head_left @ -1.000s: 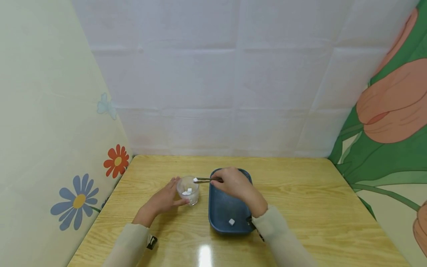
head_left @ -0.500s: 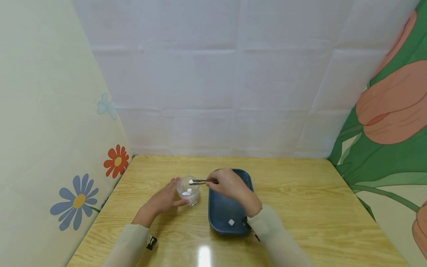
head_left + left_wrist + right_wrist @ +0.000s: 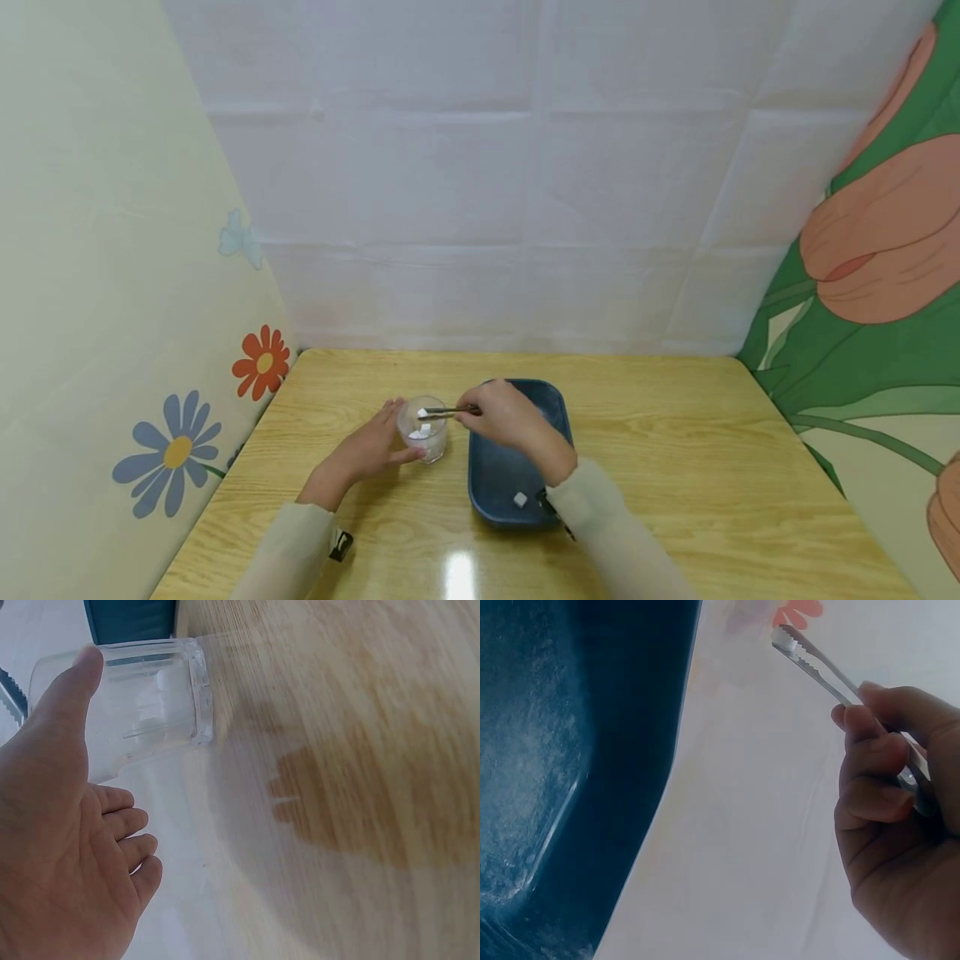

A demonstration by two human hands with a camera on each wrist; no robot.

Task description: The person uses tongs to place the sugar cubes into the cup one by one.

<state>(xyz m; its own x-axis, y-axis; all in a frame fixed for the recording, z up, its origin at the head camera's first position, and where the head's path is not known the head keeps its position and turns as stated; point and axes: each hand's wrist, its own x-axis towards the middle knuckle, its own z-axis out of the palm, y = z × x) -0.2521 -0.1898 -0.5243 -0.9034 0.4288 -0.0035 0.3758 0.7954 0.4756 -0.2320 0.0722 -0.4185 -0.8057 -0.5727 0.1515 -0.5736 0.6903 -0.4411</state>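
Observation:
My left hand (image 3: 365,450) steadies a clear glass cup (image 3: 436,450), thumb on one side and fingers round the other. Inside the cup lie several white sugar cubes (image 3: 425,429), seen blurred through its wall in the left wrist view. My right hand (image 3: 506,414) grips small metal serrated tongs (image 3: 821,667) between thumb and curled fingers. Their tips pinch one sugar cube (image 3: 786,637) over the cup's mouth. Under the right forearm is a dark blue tray (image 3: 498,475), partly hidden by the hand, with a single sugar cube (image 3: 520,500) near its front end.
All of this stands on a wood-grain table (image 3: 675,450). A white cloth wall (image 3: 480,208) rises behind it, with a flower-printed wall at the left (image 3: 150,292) and another on the right.
My right hand has moved left, carrying the tongs and pinched sugar cube from the cup's right rim to over its mouth. My left hand and the cup have stayed put.

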